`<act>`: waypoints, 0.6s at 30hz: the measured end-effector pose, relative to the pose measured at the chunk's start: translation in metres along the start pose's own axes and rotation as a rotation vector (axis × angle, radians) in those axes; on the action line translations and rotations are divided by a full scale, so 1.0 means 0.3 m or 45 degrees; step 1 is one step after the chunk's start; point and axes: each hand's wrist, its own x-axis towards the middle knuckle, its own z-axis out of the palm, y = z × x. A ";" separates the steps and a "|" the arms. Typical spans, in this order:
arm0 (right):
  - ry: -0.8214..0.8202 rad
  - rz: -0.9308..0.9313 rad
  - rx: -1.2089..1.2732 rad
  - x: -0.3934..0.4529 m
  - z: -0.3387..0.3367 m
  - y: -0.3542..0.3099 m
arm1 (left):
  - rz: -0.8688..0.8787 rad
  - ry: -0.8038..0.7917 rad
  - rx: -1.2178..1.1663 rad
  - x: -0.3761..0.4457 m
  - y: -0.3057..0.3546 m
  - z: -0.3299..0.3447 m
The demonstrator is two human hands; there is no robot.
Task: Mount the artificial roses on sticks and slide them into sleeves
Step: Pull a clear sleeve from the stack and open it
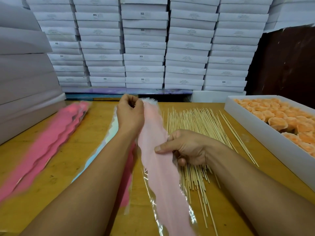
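A long pale pink sleeve pack in clear plastic [160,176] runs from the table's middle toward me. My left hand [130,113] pinches its far top end. My right hand [185,147] grips its middle, thumb on top. A wide heap of thin wooden sticks [196,123] lies under and beyond the right hand. Several orange artificial roses [279,116] fill a white box [252,125] at the right. Under my left forearm lies an iridescent sleeve [109,132].
A blurred stack of bright pink sleeves [51,138] lies at the left on the wooden table [88,126]. Stacks of white flat boxes [144,45] wall off the back, and more boxes [25,79] stand at the left.
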 end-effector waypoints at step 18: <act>0.209 -0.034 0.117 -0.023 -0.025 -0.024 | -0.480 -0.190 0.281 0.088 0.094 0.029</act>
